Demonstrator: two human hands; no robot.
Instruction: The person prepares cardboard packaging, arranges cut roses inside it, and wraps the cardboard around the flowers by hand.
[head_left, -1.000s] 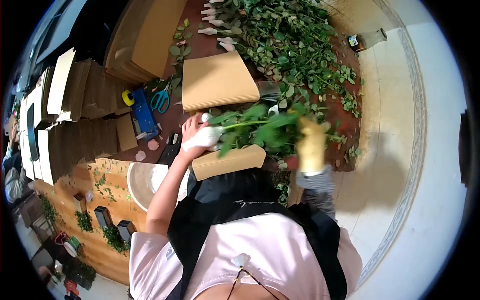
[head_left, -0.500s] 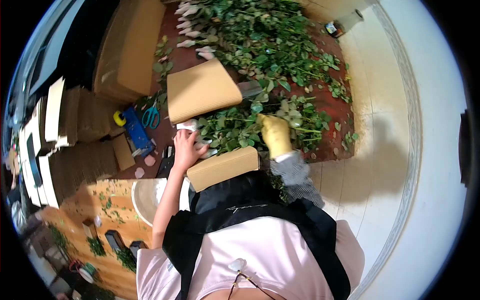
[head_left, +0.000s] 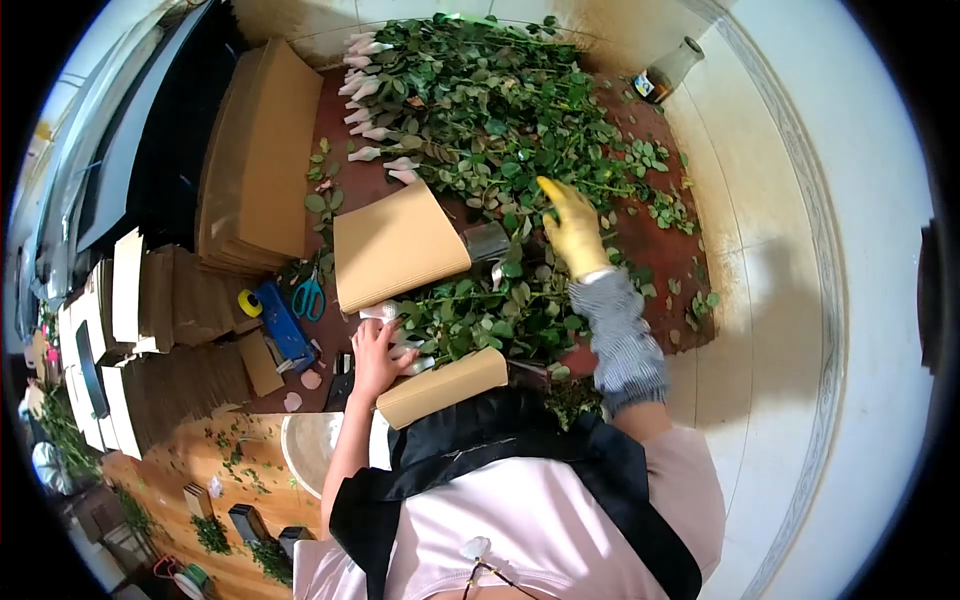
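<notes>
The left hand [head_left: 374, 365] lies near the left end of the tabletop [head_left: 652, 250], close to its near edge, with fingers and thumb spread over the pale buds [head_left: 419, 366] of a small bunch of roses [head_left: 480, 312]; I cannot tell whether it has hold of any. That bunch points its leaves toward the right edge and lies between a card flap [head_left: 400, 250] on its far side and a card strip [head_left: 445, 388] at the near edge. The right hand, in a yellow glove [head_left: 578, 235], is over the leaves nearer the right edge, its fingers loosely apart, the forefinger stretched out, with nothing seen in its hold. A larger rose pile [head_left: 500, 115] covers the far half of the tabletop, buds toward the left edge. Toward that left edge lie scissors [head_left: 308, 297], a blue box [head_left: 287, 325] and yellow tape [head_left: 250, 303], with card stacks [head_left: 262, 165] alongside. A bottle [head_left: 668, 72] is near the far right corner; a white basin [head_left: 302, 448] sits beyond the near left corner.
</notes>
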